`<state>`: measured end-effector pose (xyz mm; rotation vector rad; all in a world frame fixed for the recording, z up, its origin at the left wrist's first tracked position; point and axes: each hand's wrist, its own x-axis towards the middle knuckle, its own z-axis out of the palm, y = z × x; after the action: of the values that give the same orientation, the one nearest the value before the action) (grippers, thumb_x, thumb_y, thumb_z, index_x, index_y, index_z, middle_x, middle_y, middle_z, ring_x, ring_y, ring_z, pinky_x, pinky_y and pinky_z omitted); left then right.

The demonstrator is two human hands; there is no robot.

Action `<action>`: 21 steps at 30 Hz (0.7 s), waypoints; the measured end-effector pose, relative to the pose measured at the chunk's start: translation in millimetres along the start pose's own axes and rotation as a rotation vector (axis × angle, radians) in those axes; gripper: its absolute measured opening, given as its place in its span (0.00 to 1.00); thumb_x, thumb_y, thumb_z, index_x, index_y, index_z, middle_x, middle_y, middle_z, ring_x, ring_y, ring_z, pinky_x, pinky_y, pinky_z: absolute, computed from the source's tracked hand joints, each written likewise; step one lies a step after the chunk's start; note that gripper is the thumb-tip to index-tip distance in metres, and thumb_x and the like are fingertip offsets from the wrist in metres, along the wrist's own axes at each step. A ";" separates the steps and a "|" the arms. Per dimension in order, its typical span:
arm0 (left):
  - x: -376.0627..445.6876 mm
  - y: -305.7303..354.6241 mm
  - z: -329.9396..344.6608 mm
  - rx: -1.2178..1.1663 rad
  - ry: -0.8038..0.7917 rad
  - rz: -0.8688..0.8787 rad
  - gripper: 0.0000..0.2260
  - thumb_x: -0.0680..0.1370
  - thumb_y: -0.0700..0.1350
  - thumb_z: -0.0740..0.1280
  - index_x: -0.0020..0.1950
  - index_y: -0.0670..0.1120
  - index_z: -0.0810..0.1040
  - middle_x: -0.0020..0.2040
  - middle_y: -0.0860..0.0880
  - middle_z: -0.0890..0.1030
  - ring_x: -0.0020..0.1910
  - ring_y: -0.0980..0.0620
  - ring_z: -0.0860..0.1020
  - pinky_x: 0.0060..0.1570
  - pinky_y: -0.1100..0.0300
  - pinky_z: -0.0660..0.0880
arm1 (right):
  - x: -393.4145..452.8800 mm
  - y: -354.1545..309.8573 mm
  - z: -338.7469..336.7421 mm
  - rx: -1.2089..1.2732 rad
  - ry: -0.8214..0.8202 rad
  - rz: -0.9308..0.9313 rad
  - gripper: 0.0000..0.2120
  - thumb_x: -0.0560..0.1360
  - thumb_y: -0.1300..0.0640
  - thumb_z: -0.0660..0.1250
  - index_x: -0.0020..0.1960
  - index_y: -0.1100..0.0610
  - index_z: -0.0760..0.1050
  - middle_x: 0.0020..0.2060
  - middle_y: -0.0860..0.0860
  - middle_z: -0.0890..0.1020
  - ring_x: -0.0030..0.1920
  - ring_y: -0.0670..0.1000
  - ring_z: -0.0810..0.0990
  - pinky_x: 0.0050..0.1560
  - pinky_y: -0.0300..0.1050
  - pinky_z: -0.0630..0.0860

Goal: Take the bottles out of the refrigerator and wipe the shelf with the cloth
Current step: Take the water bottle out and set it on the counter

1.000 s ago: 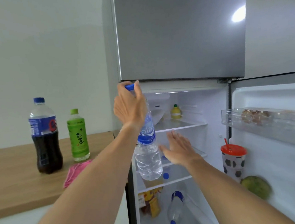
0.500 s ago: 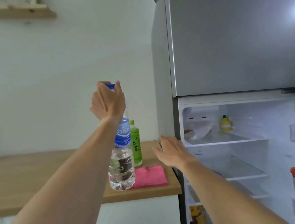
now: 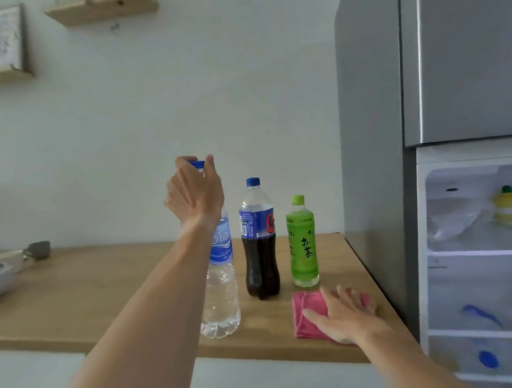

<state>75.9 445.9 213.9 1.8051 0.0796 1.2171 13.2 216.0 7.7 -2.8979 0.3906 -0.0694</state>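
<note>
My left hand (image 3: pixel 195 193) grips the blue cap of a clear water bottle (image 3: pixel 221 292), whose base is at the wooden counter (image 3: pixel 102 287); contact with the top is unclear. To its right stand a dark cola bottle (image 3: pixel 259 246) and a green tea bottle (image 3: pixel 302 245). My right hand (image 3: pixel 344 313) lies flat, fingers spread, on a pink cloth (image 3: pixel 308 313) near the counter's front right corner. The open refrigerator (image 3: pixel 481 236) is at the right, its glass shelf (image 3: pixel 486 252) visible.
A small yellow bottle (image 3: pixel 509 204) sits on the upper fridge shelf. Blue-capped bottles (image 3: pixel 487 359) show blurred through the lower shelves. Dishes (image 3: pixel 4 265) rest at the counter's far left. Wooden wall shelves (image 3: pixel 102 7) hang above.
My left hand carried the water bottle from the fridge leftward to the counter. My right hand left the fridge and came down onto the pink cloth. The view swung left.
</note>
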 end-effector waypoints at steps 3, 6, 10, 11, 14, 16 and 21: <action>4.0 -7.5 18.6 -0.004 0.000 0.044 0.18 0.79 0.59 0.58 0.59 0.48 0.75 0.45 0.51 0.82 0.49 0.44 0.80 0.48 0.50 0.71 | 18.4 -1.6 7.6 -0.031 -0.041 0.013 0.43 0.71 0.23 0.42 0.81 0.40 0.44 0.82 0.53 0.45 0.80 0.61 0.40 0.71 0.74 0.38; -1.3 -16.8 32.5 -0.048 0.002 0.146 0.21 0.78 0.59 0.59 0.64 0.47 0.74 0.54 0.48 0.83 0.56 0.44 0.79 0.52 0.51 0.73 | 33.1 -0.1 6.4 -0.069 -0.066 0.001 0.46 0.66 0.19 0.39 0.80 0.37 0.42 0.82 0.51 0.43 0.80 0.59 0.39 0.70 0.74 0.37; -27.3 -52.4 46.1 -0.169 -0.091 0.185 0.33 0.77 0.62 0.63 0.77 0.48 0.60 0.73 0.48 0.69 0.71 0.46 0.70 0.62 0.54 0.69 | 47.2 -0.2 11.0 -0.087 -0.078 -0.024 0.53 0.59 0.15 0.35 0.79 0.36 0.40 0.81 0.50 0.42 0.80 0.59 0.39 0.71 0.72 0.37; -35.3 -62.5 49.2 -0.201 -0.114 0.196 0.36 0.77 0.61 0.64 0.78 0.49 0.56 0.75 0.47 0.66 0.73 0.46 0.67 0.65 0.54 0.68 | 50.4 -0.7 12.2 -0.080 -0.069 -0.026 0.52 0.60 0.15 0.36 0.79 0.36 0.41 0.81 0.50 0.43 0.80 0.59 0.39 0.71 0.72 0.37; -48.8 -82.2 57.0 -0.241 -0.160 0.195 0.38 0.77 0.60 0.65 0.80 0.55 0.47 0.76 0.47 0.64 0.73 0.46 0.65 0.67 0.55 0.63 | 54.9 -0.8 14.9 -0.076 -0.045 -0.036 0.45 0.67 0.20 0.37 0.80 0.37 0.43 0.82 0.50 0.45 0.80 0.59 0.41 0.73 0.69 0.37; -48.5 -82.5 60.0 -0.230 -0.174 0.187 0.38 0.77 0.61 0.64 0.79 0.57 0.46 0.75 0.46 0.64 0.73 0.45 0.65 0.65 0.57 0.61 | 54.3 0.8 15.6 -0.075 -0.034 -0.058 0.40 0.72 0.24 0.37 0.80 0.38 0.44 0.82 0.50 0.47 0.81 0.59 0.42 0.74 0.66 0.38; -51.1 -75.7 53.2 -0.171 -0.235 0.183 0.38 0.78 0.61 0.62 0.80 0.56 0.42 0.79 0.46 0.59 0.73 0.40 0.65 0.67 0.51 0.64 | 44.1 -0.3 14.8 -0.049 0.026 -0.126 0.31 0.81 0.39 0.40 0.82 0.49 0.47 0.81 0.52 0.53 0.81 0.58 0.47 0.78 0.60 0.41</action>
<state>121.3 428.6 120.1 1.8191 -0.3207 1.0921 56.8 207.6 -5.9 -2.9697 0.2160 -0.1191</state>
